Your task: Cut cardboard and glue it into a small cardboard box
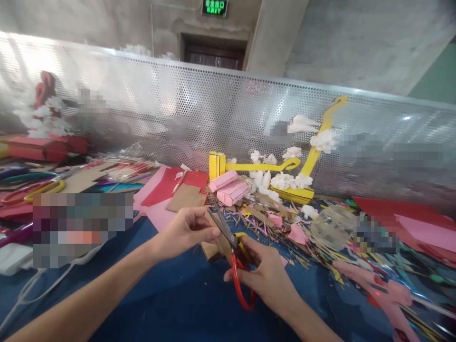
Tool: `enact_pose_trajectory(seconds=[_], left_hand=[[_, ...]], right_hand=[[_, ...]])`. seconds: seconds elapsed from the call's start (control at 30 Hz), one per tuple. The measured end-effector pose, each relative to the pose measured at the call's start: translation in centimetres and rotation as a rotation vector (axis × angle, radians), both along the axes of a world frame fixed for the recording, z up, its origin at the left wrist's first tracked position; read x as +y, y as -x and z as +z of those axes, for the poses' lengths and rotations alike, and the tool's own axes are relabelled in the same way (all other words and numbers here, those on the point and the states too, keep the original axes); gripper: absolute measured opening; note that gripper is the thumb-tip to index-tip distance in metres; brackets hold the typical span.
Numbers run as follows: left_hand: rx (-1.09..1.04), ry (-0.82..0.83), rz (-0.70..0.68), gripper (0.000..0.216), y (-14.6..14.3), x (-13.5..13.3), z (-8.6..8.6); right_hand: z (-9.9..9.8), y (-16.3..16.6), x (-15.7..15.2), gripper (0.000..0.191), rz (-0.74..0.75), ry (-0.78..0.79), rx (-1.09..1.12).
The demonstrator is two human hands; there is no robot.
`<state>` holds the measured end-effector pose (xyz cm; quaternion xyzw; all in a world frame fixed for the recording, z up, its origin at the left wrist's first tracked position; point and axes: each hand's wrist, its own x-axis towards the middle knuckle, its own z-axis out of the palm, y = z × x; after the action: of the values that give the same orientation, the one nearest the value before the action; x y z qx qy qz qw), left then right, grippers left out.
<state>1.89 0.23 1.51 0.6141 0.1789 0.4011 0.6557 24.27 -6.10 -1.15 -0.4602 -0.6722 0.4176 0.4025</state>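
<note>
My right hand (261, 273) grips a pair of scissors (234, 256) with red and yellow handles, blades pointing up and left. Pinched in my left hand (192, 228) is a piece of brown cardboard (221, 244), lying against the scissor blades. How far the blades are parted is hard to make out. Just beyond my hands sit pink paper boxes (230, 187) with dark edge lines. Behind them are a yellow paper box with a long curled strip (261, 167) and a heap of cut scraps (263, 218).
A pink glue gun (381, 289) lies at the right with a small red light. Red paper (164, 187) and a cardboard sheet (188, 197) lie behind my left hand. White cables (64, 270) cross the left side. A perforated metal screen (213, 104) stands along the back.
</note>
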Motion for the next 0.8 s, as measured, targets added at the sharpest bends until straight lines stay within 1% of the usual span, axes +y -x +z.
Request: enact_pose_trajectory(seconds=[0.2, 0.37, 0.63, 0.8], left_hand=[[-0.001, -0.015, 0.005, 0.012, -0.04, 0.01, -0.03], [-0.004, -0.026, -0.017, 0.012, -0.04, 0.0, -0.03], [0.028, -0.028, 0.036, 0.018, 0.08, 0.06, 0.14], [0.023, -0.012, 0.032, 0.018, 0.04, -0.01, 0.33]], right_hand=[[0.23, 0.05, -0.05, 0.031, -0.022, 0.007, 0.005], [0.33, 0.07, 0.03, 0.03, -0.039, 0.016, 0.027], [0.74, 0.36, -0.23, 0.022, -0.045, 0.109, 0.096], [0.41, 0.33, -0.23, 0.022, -0.068, 0.135, 0.12]])
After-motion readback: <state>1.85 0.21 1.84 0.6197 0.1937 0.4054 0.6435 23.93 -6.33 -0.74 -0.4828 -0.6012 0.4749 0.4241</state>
